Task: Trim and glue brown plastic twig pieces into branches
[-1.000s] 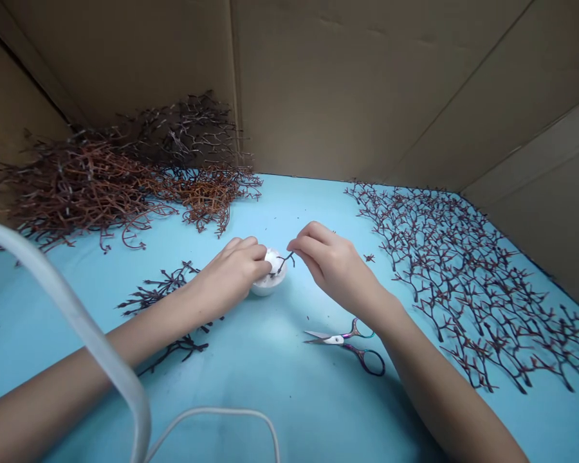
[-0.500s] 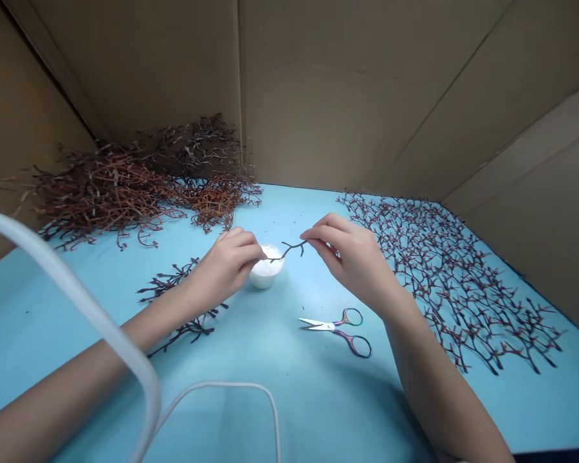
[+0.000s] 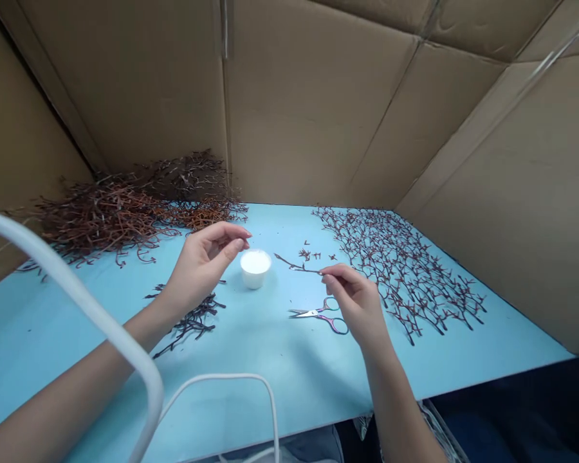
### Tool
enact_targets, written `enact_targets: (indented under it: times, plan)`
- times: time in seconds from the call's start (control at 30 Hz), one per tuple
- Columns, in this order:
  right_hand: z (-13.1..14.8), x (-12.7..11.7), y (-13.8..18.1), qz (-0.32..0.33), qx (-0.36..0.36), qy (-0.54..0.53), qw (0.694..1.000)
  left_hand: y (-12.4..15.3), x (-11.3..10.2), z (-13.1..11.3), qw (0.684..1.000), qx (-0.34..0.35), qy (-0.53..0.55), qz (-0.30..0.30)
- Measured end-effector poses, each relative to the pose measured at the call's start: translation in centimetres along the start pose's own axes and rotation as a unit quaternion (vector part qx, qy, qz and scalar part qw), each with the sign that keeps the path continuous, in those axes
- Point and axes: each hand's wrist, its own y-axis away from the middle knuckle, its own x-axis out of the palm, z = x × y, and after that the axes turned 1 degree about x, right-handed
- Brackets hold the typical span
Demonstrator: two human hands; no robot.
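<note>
My right hand (image 3: 354,299) pinches a thin dark branching sprig (image 3: 296,265) at its fingertips, and the sprig points left toward a small white cup (image 3: 255,269) filled with something white. My left hand (image 3: 205,260) hangs just left of the cup, fingers curled and holding nothing I can see. Steel scissors (image 3: 318,315) with iridescent loop handles lie on the blue table (image 3: 280,366), just under my right hand.
Heaped brown twigs (image 3: 125,215) lie at the back left against cardboard walls (image 3: 318,109). Rows of dark sprigs (image 3: 400,270) cover the table's right side. A few sprigs (image 3: 193,319) lie near my left wrist. A white cable (image 3: 77,302) loops across the foreground.
My left hand has come away from the sprig and moved left. My right hand has drawn the sprig rightward from the cup. The view has tilted up and back, showing the table's front edge.
</note>
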Motion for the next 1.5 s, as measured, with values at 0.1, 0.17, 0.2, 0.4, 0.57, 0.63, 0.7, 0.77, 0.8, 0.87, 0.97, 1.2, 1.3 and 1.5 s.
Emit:
enact_targets:
  times: [0.1, 0.17, 0.2, 0.4, 0.57, 0.63, 0.7, 0.77, 0.8, 0.87, 0.97, 1.2, 1.3, 1.5]
  plan:
    - [-0.7, 0.9, 1.6, -0.014, 0.105, -0.145, 0.984, 0.1, 0.1, 0.1, 1.000, -0.001, 0.007, -0.006]
    - [-0.7, 1.3, 2.2, -0.018, 0.157, -0.214, 0.964, 0.2, 0.4, -0.1, 1.000, 0.002, 0.002, 0.009]
    - [-0.6, 1.4, 2.4, -0.019, 0.175, -0.235, 0.956, 0.3, 0.5, -0.2, 1.000, 0.003, -0.005, 0.020]
    - [0.5, 1.5, 2.0, -0.039, 0.165, -0.185, 0.968, 0.5, 0.8, -0.5, 0.994, 0.045, -0.037, 0.092]
    - [0.1, 2.5, 0.2, 0.002, 0.073, -0.069, 0.995, -0.1, 0.6, 0.1, 0.993, 0.043, -0.081, 0.080]
    - [-0.4, 3.0, -0.8, 0.014, 0.022, -0.019, 0.999, -0.7, 0.5, 0.7, 0.992, 0.034, -0.098, 0.069]
    - [-0.8, 3.4, -1.9, 0.026, -0.025, 0.032, 0.999, -1.3, 0.4, 1.6, 0.991, 0.022, -0.114, 0.066]
    - [-1.2, 3.5, -3.2, 0.045, -0.071, 0.083, 0.993, -1.8, 0.3, 2.7, 0.989, 0.009, -0.125, 0.074]
    - [-1.4, 3.6, -3.8, 0.059, -0.097, 0.107, 0.988, -2.1, 0.3, 3.3, 0.988, 0.005, -0.132, 0.080]
    - [-1.6, 3.6, -5.1, 0.093, -0.151, 0.144, 0.973, -2.5, 0.3, 4.5, 0.984, 0.009, -0.151, 0.090]
    - [-1.6, 3.5, -6.8, 0.134, -0.226, 0.178, 0.948, -2.7, 0.3, 5.9, 0.977, 0.039, -0.180, 0.109]
    - [-2.8, 3.6, -8.5, 0.168, -0.271, 0.226, 0.920, -2.4, 1.2, 7.8, 0.948, 0.155, -0.232, 0.151]
    - [-3.2, 3.4, -8.4, 0.180, -0.271, 0.242, 0.914, -2.2, 1.8, 8.3, 0.933, 0.187, -0.271, 0.146]
    - [-3.1, 3.3, -8.1, 0.187, -0.281, 0.249, 0.908, -2.1, 2.3, 8.3, 0.913, 0.215, -0.316, 0.145]
